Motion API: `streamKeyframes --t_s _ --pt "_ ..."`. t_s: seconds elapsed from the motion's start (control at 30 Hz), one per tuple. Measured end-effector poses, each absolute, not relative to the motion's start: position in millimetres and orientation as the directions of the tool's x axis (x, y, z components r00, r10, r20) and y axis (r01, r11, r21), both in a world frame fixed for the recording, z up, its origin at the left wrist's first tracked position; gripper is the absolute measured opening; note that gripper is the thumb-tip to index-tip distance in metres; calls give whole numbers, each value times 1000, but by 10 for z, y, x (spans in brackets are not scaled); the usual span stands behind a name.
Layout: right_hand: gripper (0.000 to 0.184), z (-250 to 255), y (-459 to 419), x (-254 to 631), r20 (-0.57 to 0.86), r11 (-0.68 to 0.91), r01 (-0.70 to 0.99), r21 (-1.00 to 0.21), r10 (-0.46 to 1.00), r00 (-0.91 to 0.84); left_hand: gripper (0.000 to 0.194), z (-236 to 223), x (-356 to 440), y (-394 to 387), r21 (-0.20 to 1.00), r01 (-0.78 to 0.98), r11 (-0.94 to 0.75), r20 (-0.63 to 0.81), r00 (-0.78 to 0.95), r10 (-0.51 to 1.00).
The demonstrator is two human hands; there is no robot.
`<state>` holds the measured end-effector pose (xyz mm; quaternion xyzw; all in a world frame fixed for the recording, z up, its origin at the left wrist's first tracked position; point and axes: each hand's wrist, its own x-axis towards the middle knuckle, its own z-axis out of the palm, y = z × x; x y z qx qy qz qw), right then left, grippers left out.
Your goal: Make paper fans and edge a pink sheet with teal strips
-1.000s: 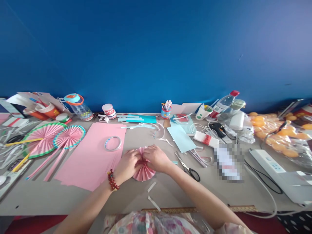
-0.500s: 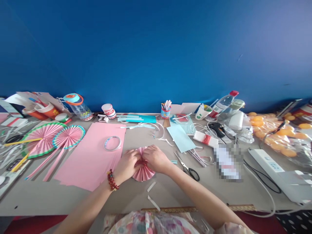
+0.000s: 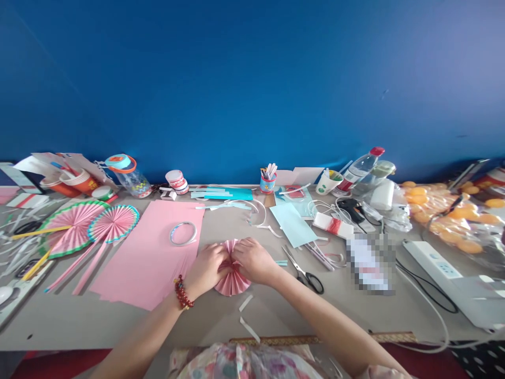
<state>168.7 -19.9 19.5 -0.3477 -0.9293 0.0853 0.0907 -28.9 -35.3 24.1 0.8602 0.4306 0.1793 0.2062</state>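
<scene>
Between my two hands, just above the grey table (image 3: 189, 329), is a pink pleated paper fan (image 3: 232, 284) spread into a round. My left hand (image 3: 211, 267) has its fingers closed on the fan's left side; a beaded bracelet circles that wrist. From the right, my right hand (image 3: 254, 259) is closed on the fan's upper right part. Both sets of fingertips meet near its middle and hide the centre. Pink paper sheets (image 3: 145, 252) lie to the left, with a silvery ring of tape (image 3: 183, 233) on them.
Finished-looking round fans (image 3: 113, 223) lie at the left. Scissors (image 3: 303, 271) rest right of my hands, near a light blue sheet (image 3: 292, 223). Paper scraps (image 3: 249, 329) lie in front. A power strip (image 3: 437, 268) and a bag of orange balls (image 3: 453, 216) are at the right.
Both hands stay on the fan, with only a slight shift of the fingers. The view has moved very slightly.
</scene>
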Motion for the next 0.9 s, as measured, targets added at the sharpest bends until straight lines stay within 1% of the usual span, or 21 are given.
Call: streamKeyframes --t_s 0.23,0.37,0.47,0.57,0.77,0.9 --pt "13 200 -169 1630 82 769 613 -181 633 -770 4 221 -307 -348 509 667 -544 125 568 814" --pt "10 245 -213 1706 92 728 651 -214 679 -729 6 222 -306 -354 496 671 -552 133 569 811" --pt "16 307 -250 1785 99 710 662 -239 696 -711 10 232 -299 -354 492 657 -570 141 586 798" --pt "16 341 -268 1803 67 713 664 -227 691 -719 13 243 -295 -354 492 654 -574 141 591 794" --pt "26 325 -248 1724 46 691 690 -213 713 -700 14 231 -300 -358 495 667 -557 141 571 808" --pt "20 354 -216 1707 10 700 690 -184 704 -710 13 207 -306 -356 497 662 -561 146 574 806"
